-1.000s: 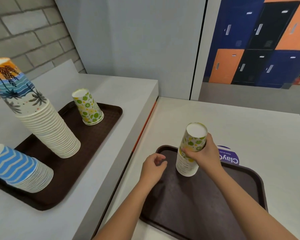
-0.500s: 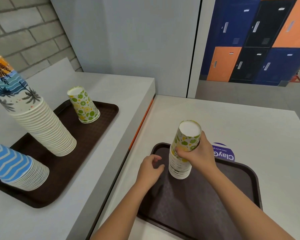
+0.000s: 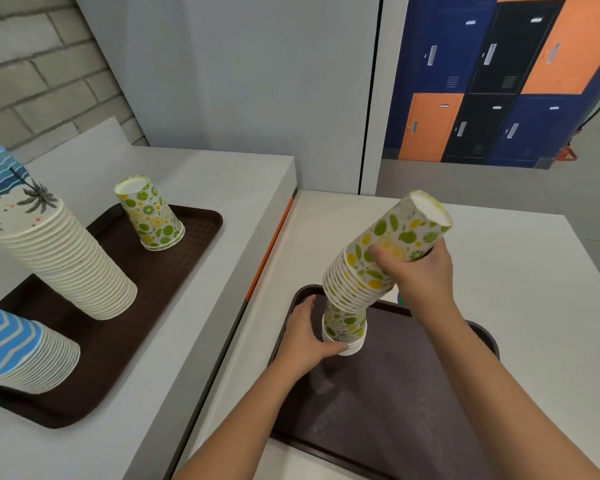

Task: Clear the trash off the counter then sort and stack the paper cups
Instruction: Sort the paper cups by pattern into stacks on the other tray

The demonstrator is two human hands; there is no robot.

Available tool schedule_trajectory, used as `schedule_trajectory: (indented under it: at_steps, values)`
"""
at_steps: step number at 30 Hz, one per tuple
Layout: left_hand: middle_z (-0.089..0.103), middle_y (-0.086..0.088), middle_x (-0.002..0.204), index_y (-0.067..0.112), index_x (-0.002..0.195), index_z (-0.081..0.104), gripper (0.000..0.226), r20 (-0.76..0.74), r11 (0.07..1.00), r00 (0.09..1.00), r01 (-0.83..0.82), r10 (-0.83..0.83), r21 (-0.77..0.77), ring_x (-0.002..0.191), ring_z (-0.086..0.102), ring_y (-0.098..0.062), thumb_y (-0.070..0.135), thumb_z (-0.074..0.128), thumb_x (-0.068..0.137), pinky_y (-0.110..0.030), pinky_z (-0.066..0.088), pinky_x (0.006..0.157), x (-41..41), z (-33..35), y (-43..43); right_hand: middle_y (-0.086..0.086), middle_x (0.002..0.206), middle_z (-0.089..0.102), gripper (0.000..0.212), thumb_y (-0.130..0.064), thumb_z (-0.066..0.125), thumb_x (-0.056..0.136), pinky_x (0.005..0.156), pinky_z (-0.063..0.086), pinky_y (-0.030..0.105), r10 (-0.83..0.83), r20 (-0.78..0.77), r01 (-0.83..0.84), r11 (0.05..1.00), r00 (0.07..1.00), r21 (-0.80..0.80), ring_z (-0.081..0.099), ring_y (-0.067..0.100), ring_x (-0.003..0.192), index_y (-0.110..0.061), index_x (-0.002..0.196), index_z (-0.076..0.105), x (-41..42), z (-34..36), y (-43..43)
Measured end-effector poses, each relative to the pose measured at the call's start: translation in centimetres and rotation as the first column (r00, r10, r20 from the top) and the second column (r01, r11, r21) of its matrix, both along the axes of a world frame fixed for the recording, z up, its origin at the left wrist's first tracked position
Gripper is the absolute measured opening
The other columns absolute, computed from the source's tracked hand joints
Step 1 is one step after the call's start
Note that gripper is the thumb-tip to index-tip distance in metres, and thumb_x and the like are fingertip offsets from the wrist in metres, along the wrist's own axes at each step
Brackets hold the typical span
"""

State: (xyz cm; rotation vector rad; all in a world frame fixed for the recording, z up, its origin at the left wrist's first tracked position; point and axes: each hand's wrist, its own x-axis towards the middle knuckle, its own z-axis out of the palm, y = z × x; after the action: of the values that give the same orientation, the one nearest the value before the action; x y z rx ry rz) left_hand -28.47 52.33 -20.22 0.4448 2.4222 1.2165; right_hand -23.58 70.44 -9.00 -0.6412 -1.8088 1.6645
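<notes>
Right hand (image 3: 420,275) closed round tilted stack of citrus cups (image 3: 378,258), lifted above near-right tray (image 3: 430,393); left hand (image 3: 305,337) grips lower citrus cups (image 3: 345,327) upright on tray; single citrus cup (image 3: 149,213) on far-left tray (image 3: 174,271).

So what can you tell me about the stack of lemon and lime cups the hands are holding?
The citrus cup stack is made of upside-down paper cups, white with green limes and yellow lemons printed on them. The right hand grips the upper part, which is tilted toward the right, with its white bottom showing on top. The left hand holds the few lowest cups, which stand upright on the near brown tray. The tilted part appears to be coming apart from the lowest cups.
</notes>
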Motion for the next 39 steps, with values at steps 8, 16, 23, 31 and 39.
schedule_trajectory:
  at_steps: [8,16,23,31,39]
  values:
    - [0.056,0.018,0.118,0.035,0.122,0.044,0.093,-0.047,0.961,0.979,-0.187,0.200,0.205,0.107,0.054,-0.002,0.046,0.090,0.042,-0.019,0.046,0.086,0.7,-0.6,5.0,0.005,0.106,0.071,0.043,-0.014,0.080,0.071,0.085,0.056,0.038,-0.214,-0.093,0.129,0.824,0.972,-0.552,0.069,0.020,0.098,-0.010,0.110,0.062,0.9,-1.0,2.9]
    - [0.054,0.020,0.109,0.035,0.120,0.044,0.091,-0.098,0.943,0.957,-0.247,0.274,0.225,0.103,0.054,-0.002,0.042,0.092,0.043,-0.020,0.045,0.085,0.7,-2.4,5.9,0.005,0.104,0.071,0.024,-0.020,0.074,0.077,0.069,0.057,0.038,-0.214,-0.015,0.121,0.608,0.977,-0.784,0.070,0.017,0.084,-0.016,0.097,0.063,1.8,-3.7,4.9]
    - [0.058,0.017,0.104,0.035,0.120,0.042,0.086,-0.136,0.944,0.936,-0.311,0.324,0.108,0.102,0.062,-0.012,0.049,0.086,0.048,-0.022,0.045,0.078,0.4,-2.5,5.4,0.008,0.116,0.067,0.029,-0.021,0.073,0.079,0.091,0.051,0.051,-0.184,-0.019,0.079,0.512,0.983,-0.855,0.065,0.024,0.105,-0.015,0.103,0.059,1.5,-4.3,4.9]
    - [0.054,0.016,0.094,0.032,0.114,0.042,0.084,-0.096,0.858,0.859,-0.482,0.502,0.176,0.098,0.064,-0.018,0.050,0.086,0.045,-0.021,0.044,0.072,-0.5,-0.4,3.0,0.003,0.098,0.068,0.018,-0.019,0.069,0.082,0.074,0.056,0.042,-0.139,-0.058,0.015,0.476,0.989,-0.879,0.066,0.017,0.089,-0.018,0.097,0.058,0.8,-4.2,3.8]
    - [0.065,0.003,0.109,0.015,0.124,0.049,0.091,-0.152,0.711,0.724,-0.576,0.673,0.403,0.102,0.065,-0.018,0.033,0.092,0.046,-0.037,0.054,0.089,-3.9,9.1,-2.4,0.004,0.080,0.075,0.023,-0.018,0.071,0.081,0.059,0.060,0.039,-0.041,-0.114,-0.089,0.391,0.993,-0.916,0.073,0.018,0.070,-0.015,0.101,0.058,-1.9,-3.0,0.8]
